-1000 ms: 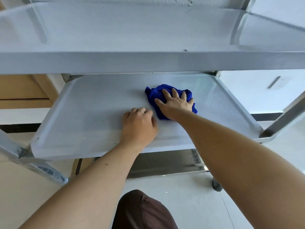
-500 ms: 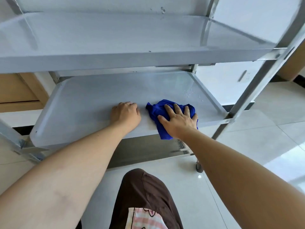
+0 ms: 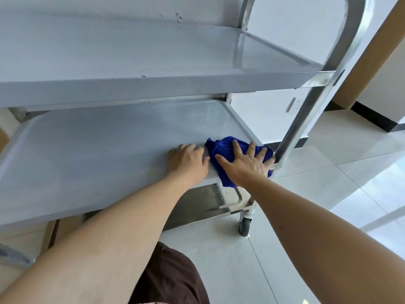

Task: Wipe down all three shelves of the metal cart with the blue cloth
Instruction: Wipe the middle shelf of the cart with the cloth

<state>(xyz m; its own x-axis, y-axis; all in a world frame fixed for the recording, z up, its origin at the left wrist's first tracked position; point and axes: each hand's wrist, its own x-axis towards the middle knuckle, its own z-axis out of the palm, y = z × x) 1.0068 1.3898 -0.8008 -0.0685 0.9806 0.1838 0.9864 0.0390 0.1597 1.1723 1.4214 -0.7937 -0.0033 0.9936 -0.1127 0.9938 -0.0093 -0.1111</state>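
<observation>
The metal cart shows its top shelf, middle shelf and a strip of the bottom shelf. The blue cloth lies at the middle shelf's front right corner, hanging partly over the front rim. My right hand presses flat on the cloth with fingers spread. My left hand rests just left of it, fingers curled over the shelf's front edge, touching the cloth's side. Water drops sit on the middle shelf behind the cloth and on the bottom shelf.
The cart's right upright post stands directly beside my right hand. A caster wheel sits on the pale tiled floor. A white cabinet is behind the cart. My knee in brown fabric is below.
My right hand has slid the cloth from mid-shelf forward and right to the front right corner. My left hand followed to the right along the front edge. The view turned right.
</observation>
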